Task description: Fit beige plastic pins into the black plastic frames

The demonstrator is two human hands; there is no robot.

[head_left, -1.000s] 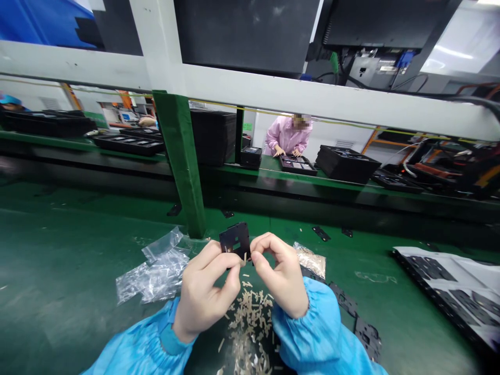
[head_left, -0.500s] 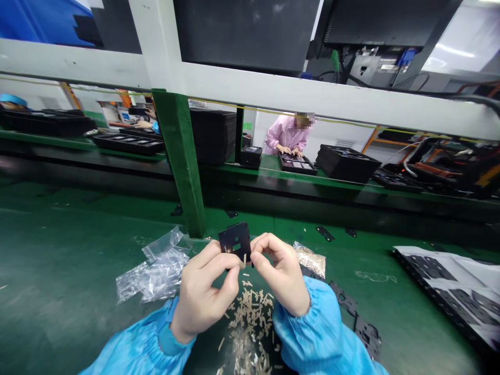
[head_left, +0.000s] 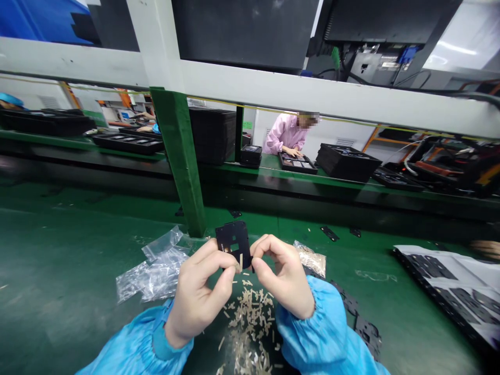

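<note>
My left hand (head_left: 199,297) and my right hand (head_left: 283,278) pinch a small black plate (head_left: 233,240) tight between their fingers, up above the bench. Under it lies a heap of little tan bits (head_left: 248,317) on the green bench (head_left: 58,260). A clear plastic bag (head_left: 154,273) sits just beside my left hand.

No writing can be read anywhere; the pale label (head_left: 390,65) on the monitor's back equipment (head_left: 365,65) is too small

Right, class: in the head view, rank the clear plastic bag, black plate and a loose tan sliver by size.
1. Clear plastic bag.
2. Black plate, though held nearer the camera.
3. Loose tan sliver.
</note>
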